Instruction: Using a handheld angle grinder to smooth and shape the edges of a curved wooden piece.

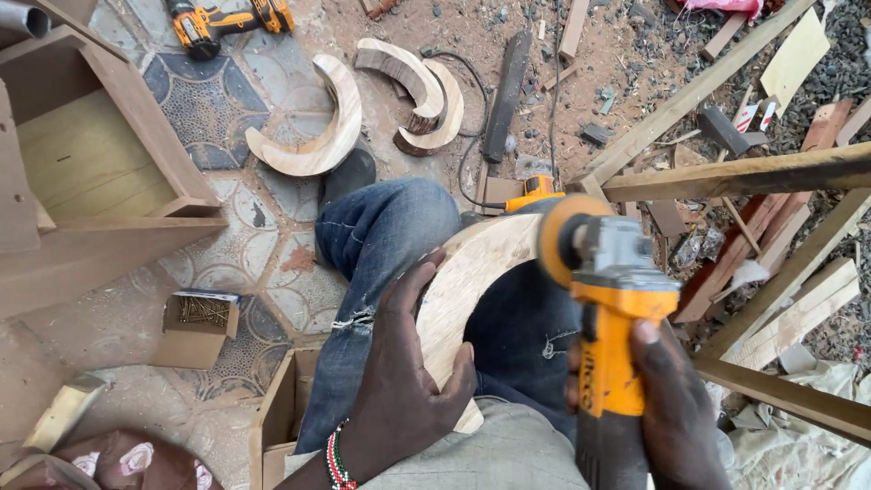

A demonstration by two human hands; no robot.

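Note:
My left hand [404, 372] grips a curved, crescent-shaped piece of pale wood [467, 281] that rests across my lap on blue jeans. My right hand [676, 408] holds a yellow and black angle grinder [608, 318]. The grinder's round sanding disc [558, 240] touches the upper end of the curved wood. A beaded bracelet sits on my left wrist.
Three more curved wood pieces [318, 127] lie on the patterned floor ahead, near a yellow drill [227, 20]. A wooden box frame [82, 172] stands at left, a small box of nails [198, 318] below it. Timber beams [744, 172] and scraps crowd the right.

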